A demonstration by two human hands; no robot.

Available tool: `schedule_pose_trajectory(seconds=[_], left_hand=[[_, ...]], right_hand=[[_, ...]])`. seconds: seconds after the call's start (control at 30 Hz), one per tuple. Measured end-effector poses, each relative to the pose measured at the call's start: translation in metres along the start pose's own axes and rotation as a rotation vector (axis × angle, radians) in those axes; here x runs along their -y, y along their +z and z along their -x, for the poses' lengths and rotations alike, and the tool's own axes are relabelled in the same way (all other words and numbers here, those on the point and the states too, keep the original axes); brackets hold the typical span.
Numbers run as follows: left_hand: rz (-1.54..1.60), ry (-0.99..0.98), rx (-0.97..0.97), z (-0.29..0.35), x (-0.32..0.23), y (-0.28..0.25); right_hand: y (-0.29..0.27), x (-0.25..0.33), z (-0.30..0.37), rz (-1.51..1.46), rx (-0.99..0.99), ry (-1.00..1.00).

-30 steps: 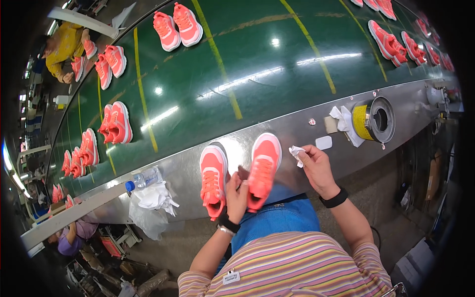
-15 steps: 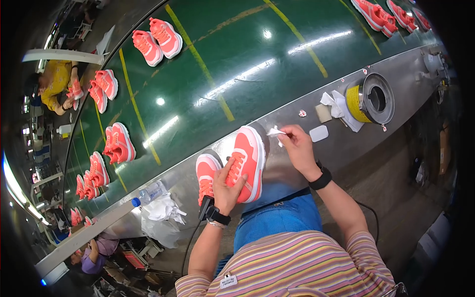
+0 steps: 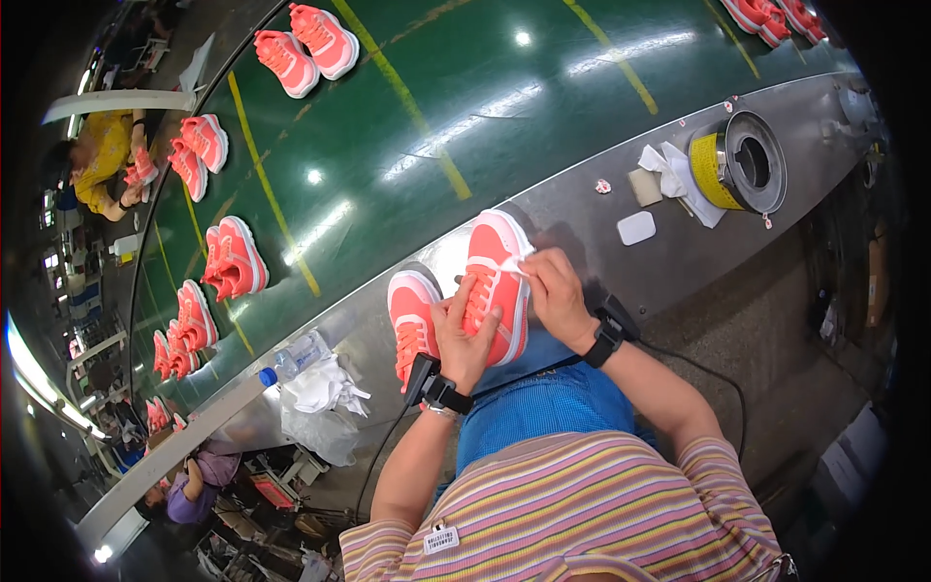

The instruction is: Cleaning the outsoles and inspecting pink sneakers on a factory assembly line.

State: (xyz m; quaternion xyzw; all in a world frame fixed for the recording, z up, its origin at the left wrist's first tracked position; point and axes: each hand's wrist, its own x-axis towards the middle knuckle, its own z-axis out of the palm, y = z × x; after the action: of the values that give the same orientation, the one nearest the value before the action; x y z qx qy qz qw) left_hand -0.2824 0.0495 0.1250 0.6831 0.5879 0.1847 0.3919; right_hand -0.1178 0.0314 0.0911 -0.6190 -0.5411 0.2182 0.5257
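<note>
A coral sneaker (image 3: 501, 233) with a white sole lies toe-away on the metal ledge in front of me. My left hand (image 3: 465, 335) grips it over the laces, thumb on the near side. My right hand (image 3: 558, 296) pinches a small white cloth (image 3: 514, 264), pressed against the sneaker's right side near the toe. The matching sneaker (image 3: 412, 306) rests just left of it, partly hidden by my left hand.
The green conveyor (image 3: 388, 194) beyond the ledge (image 3: 621, 184) carries several pairs of coral sneakers (image 3: 310, 48). To the right are a yellow-banded metal can (image 3: 713, 170), white cloths (image 3: 669, 167) and a white pad (image 3: 636, 228). At left lie a bottle (image 3: 296, 359) and crumpled white cloths (image 3: 325, 388).
My right hand has brought the white cloth left onto the sneaker's side. The held sneaker and my left hand have shifted slightly. Conveyor shoes appear higher in view.
</note>
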Motion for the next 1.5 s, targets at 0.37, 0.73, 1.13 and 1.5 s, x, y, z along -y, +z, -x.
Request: schedule_pose_trajectory(seconds=[0.37, 0.73, 1.13, 1.5], left_hand=[[-0.156, 0.279, -0.245, 0.062, -0.033, -0.063], [0.502, -0.272, 0.182, 0.061, 0.126, -0.077], [1.656, -0.787, 0.175, 0.126, 0.093, -0.067], [1.240, -0.372, 0.201, 0.148, 0.125, -0.034]], right_hand=[[-0.052, 0.028, 0.063, -0.691, -0.056, 0.813], [-0.012, 0.120, -0.004, -0.929, 0.363, 0.831], [0.055, 0.118, 0.033, -0.050, 0.837, 0.109], [0.097, 0.098, -0.006, 0.219, 0.905, -0.049]])
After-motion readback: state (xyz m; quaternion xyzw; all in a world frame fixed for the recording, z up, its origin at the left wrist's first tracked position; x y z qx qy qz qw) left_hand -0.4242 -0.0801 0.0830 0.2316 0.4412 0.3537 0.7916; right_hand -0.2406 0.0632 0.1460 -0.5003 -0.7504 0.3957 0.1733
